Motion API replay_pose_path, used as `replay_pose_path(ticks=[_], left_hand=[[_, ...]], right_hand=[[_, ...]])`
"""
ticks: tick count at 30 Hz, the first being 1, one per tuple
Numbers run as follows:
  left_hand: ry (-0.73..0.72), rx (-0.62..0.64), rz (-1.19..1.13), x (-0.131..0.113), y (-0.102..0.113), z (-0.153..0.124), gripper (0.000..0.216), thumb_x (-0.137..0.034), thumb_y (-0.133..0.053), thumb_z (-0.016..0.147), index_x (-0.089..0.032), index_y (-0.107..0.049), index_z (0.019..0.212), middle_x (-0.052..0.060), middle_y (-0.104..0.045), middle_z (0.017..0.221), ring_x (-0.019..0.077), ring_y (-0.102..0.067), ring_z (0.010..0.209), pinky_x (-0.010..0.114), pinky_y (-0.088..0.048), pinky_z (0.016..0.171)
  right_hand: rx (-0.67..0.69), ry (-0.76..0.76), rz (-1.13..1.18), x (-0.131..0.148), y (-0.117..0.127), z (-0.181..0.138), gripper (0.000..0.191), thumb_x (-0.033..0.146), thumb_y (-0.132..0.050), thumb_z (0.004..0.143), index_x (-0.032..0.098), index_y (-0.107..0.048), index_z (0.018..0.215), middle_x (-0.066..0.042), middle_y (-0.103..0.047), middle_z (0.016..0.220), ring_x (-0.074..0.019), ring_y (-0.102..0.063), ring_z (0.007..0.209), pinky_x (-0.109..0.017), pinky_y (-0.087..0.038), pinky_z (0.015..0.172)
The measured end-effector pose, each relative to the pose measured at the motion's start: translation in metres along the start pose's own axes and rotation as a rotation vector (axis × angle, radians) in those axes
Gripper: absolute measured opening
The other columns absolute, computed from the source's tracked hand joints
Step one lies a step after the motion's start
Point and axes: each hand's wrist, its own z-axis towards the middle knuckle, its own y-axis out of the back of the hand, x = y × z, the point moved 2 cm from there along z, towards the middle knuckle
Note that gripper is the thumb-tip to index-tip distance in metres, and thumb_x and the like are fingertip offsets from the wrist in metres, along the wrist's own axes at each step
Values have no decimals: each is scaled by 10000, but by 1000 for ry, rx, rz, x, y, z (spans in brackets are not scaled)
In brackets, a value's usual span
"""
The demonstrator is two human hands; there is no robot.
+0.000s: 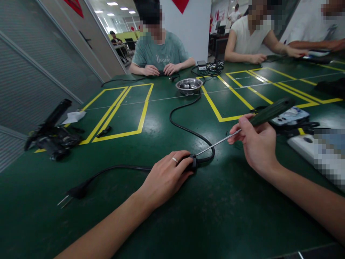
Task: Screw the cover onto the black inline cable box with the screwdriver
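Note:
My left hand (168, 176), with a ring on one finger, grips a small black cord switch (193, 162) against the green table. Most of that black piece is hidden under my fingers. In my right hand (256, 144) is a screwdriver (273, 112) with a dark green handle, held slantwise. Its thin metal shaft reaches down left, and the tip meets the top of the black piece. A black power cord (183, 126) curves away from the piece towards the back. On the left the cord ends in a two-pin plug (78, 190) lying on the table.
A metal bowl (189, 86) with small parts stands mid-table. Black bagged items (58, 138) lie at the left, white devices (304, 147) at the right. Yellow tape (145, 108) marks boxes on the green table (161, 233). Across it, a person in a green shirt (167, 50) handles a black cord.

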Motion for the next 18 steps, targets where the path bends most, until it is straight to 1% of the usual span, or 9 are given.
replay_pose_path(ticks=[2, 4, 6, 8, 11, 13, 14, 16, 18], left_hand=[[1, -1, -8, 0, 0, 0, 300, -275, -543, 954, -194, -502, 1240, 90, -541, 1298, 223, -561, 1127, 406, -543, 926], [0, -6, -19, 1, 1, 0, 302, -273, -535, 957, -200, -501, 1248, 93, -542, 1298, 225, -563, 1123, 411, -542, 923], [3, -6, -23, 1, 1, 0, 314, -283, -536, 956, -203, -498, 1257, 95, -545, 1294, 229, -567, 1115, 416, -542, 920], [8, 3, -21, 2, 0, 0, 329, -296, -537, 955, -202, -496, 1267, 96, -546, 1292, 232, -569, 1110, 417, -541, 919], [13, 15, -18, 2, 0, 0, 335, -298, -530, 958, -195, -495, 1274, 98, -543, 1295, 233, -566, 1110, 418, -535, 925], [11, 19, -23, 2, 0, 1, 333, -294, -523, 960, -191, -494, 1276, 100, -540, 1297, 234, -562, 1112, 419, -532, 925], [10, 18, -28, 2, 0, 1, 332, -294, -521, 961, -189, -495, 1275, 101, -539, 1297, 235, -561, 1111, 420, -531, 923], [9, 18, -39, 2, 0, 1, 329, -293, -518, 962, -187, -496, 1272, 102, -540, 1295, 235, -559, 1110, 421, -529, 923], [11, 22, -52, 3, 1, 1, 327, -289, -518, 961, -186, -496, 1270, 104, -541, 1295, 234, -559, 1110, 424, -526, 927]], right_hand=[[17, 46, 20, 2, 0, -1, 191, 361, -648, 857, 208, -598, 960, 7, -658, 681, -152, -624, 514, -277, -500, 446], [53, 56, 120, 4, 1, -1, 200, 363, -589, 874, 217, -614, 1008, -10, -669, 736, -169, -644, 622, -289, -505, 496], [93, 38, 238, 4, 1, 0, 252, 339, -519, 864, 228, -625, 1064, -26, -684, 819, -179, -653, 735, -321, -529, 609], [116, 20, 287, 3, 2, 2, 295, 308, -497, 835, 238, -640, 1083, -30, -693, 884, -178, -649, 795, -352, -529, 721], [85, 32, 226, 3, 3, 4, 217, 287, -545, 846, 249, -681, 1011, -21, -688, 888, -170, -637, 816, -356, -518, 783], [46, 65, 137, 4, 3, 5, 124, 295, -595, 858, 245, -700, 901, -12, -676, 852, -159, -625, 802, -344, -513, 798], [30, 84, 81, 4, 4, 6, 109, 307, -618, 859, 238, -698, 836, -8, -667, 821, -153, -619, 786, -337, -511, 800], [14, 111, -22, 5, 5, 8, 176, 342, -651, 854, 223, -671, 726, -3, -644, 755, -144, -606, 746, -325, -510, 791], [20, 111, -60, 5, 5, 10, 208, 368, -666, 847, 220, -643, 703, 2, -628, 715, -140, -602, 715, -319, -511, 770]])
